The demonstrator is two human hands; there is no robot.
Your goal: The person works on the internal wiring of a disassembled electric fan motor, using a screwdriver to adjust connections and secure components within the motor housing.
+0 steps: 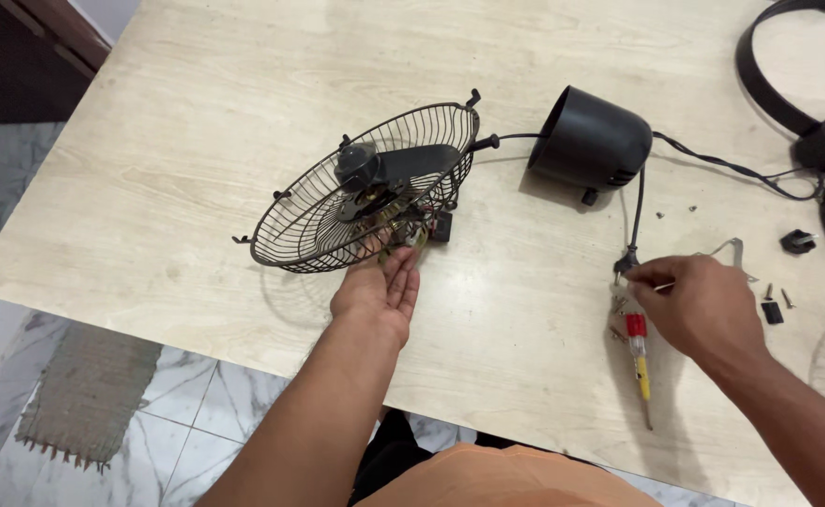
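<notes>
Propping the tilted fan guard (366,188) with my open left hand (377,293) risks it slipping (wires dangling), while my right hand (699,305) pinches something small near the screwdriver (638,352).

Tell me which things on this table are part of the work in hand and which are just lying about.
In hand:
left hand under wire fan guard
right hand at the small screws
black motor housing
power cord

Lying about:
red and yellow screwdriver
black ring stand
small black clip
</notes>
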